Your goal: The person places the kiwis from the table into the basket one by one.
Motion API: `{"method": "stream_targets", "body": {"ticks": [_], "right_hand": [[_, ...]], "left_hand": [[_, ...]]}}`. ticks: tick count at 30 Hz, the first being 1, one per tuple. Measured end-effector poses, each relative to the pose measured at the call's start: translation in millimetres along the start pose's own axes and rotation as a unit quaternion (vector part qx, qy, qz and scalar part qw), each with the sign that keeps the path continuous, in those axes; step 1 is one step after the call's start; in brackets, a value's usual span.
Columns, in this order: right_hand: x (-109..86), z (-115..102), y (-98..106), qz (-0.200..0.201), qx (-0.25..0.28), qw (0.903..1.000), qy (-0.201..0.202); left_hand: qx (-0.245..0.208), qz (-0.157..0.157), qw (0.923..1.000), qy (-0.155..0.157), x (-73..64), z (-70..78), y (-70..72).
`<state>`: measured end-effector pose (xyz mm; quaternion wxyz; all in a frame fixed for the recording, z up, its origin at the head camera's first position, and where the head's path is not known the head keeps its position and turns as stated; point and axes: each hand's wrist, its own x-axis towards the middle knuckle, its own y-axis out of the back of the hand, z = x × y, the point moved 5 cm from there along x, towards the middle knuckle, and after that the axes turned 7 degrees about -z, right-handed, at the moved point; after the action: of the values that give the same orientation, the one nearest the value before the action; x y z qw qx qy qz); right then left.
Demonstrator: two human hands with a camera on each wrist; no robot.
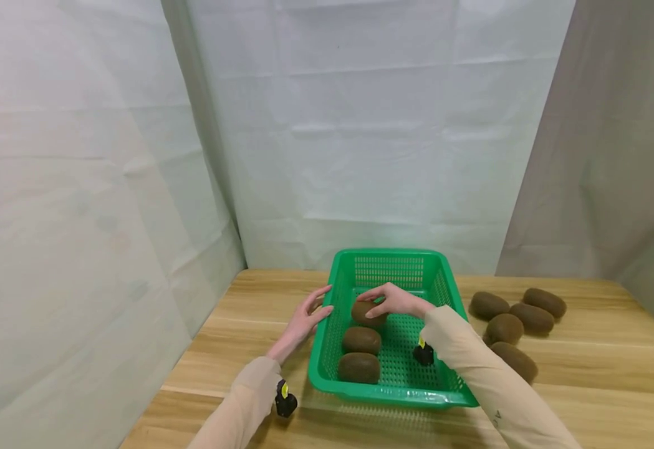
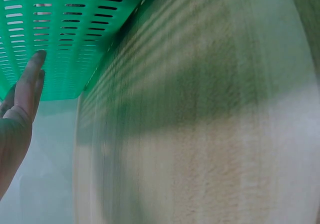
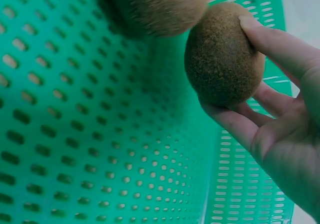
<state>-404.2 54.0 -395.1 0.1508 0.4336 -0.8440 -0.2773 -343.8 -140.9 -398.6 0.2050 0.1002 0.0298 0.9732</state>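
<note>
My right hand (image 1: 396, 300) grips a brown, fuzzy kiwi (image 3: 222, 56) between thumb and fingers, inside the green plastic basket (image 1: 394, 394). In the head view this kiwi is at the far end of a row along the basket's left side. Nearer to me in that row lie a second kiwi (image 1: 361, 340) and a third kiwi (image 1: 359, 368). Against the outside of the basket's left wall rests my left hand (image 1: 304, 317), its fingers extended and the fingertips at the rim. In the left wrist view its fingers (image 2: 31, 81) touch the slotted wall.
Several loose kiwis (image 1: 531, 318) lie on the wooden table (image 1: 601, 368) to the right of the basket, one of them partly behind my right sleeve (image 1: 489, 374). A pale cloth (image 1: 371, 156) hangs behind the table, and another cloth (image 1: 80, 218) hangs at the left.
</note>
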Motion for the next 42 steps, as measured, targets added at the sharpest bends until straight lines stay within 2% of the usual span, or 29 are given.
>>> {"method": "stream_targets", "body": {"ticks": [7,15,22,28,34,37,42], "right_hand": [[5.8,1,-10,-0.005,-0.019,0.9996,0.020],[11.5,0,-21,-0.019,-0.008,0.9995,0.026],[13.5,0,-22,-0.023,-0.008,0.9992,0.033],[12.9,-1,-21,-0.008,-0.006,0.9997,0.020],[10.2,-4,-15,0.007,0.010,0.9998,0.017],[8.2,-7,-11,0.015,0.012,0.9997,0.011],[3.7,-14,-3,0.022,0.015,0.9996,-0.004]], "left_hand": [[-0.013,-0.002,0.9999,0.002,-2.0,-1.0,2.0],[-0.005,-0.006,1.0000,0.003,-2.8,-0.4,2.3],[-0.016,-0.003,0.9999,0.003,-3.4,1.5,2.3],[-0.012,-0.006,0.9999,0.005,-3.5,1.1,2.0],[-0.034,-0.007,0.9994,-0.002,3.5,-11.4,7.3],[-0.033,0.000,0.9994,-0.003,7.9,-21.2,11.8],[-0.026,0.010,0.9996,-0.009,9.0,-27.2,15.0]]}}
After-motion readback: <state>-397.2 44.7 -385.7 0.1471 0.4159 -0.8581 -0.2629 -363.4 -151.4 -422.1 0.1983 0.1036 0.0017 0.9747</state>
